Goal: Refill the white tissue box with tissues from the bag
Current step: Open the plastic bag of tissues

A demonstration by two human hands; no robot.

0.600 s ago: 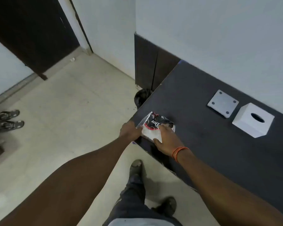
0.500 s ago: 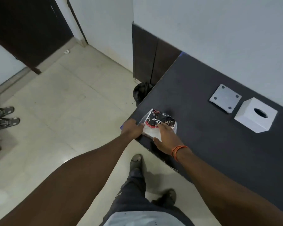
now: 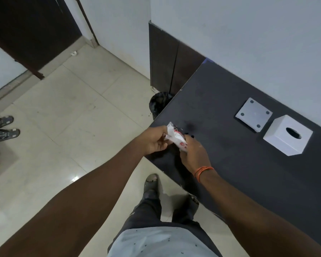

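Observation:
A crumpled tissue bag (image 3: 176,137), white plastic with red and black print, is held just above the near left corner of the dark table (image 3: 239,164). My left hand (image 3: 154,140) pinches its left end and my right hand (image 3: 194,154) grips its right end. The white tissue box (image 3: 287,135), with an oval slot on top, stands on the table far to the right. Its flat white base plate (image 3: 254,114), with dark feet at the corners, lies upturned just left of the box. The tissues inside the bag are hidden.
A black-lined waste bin (image 3: 158,104) stands on the floor by the table's left edge. Dark cabinet panels (image 3: 167,62) line the wall behind it. A pair of sandals (image 3: 2,127) lies at the far left on the tiled floor. My legs and feet are below the table edge.
The bag has been lifted and turned from lying flat on the table corner; it is now bunched between both hands. The view has shifted slightly.

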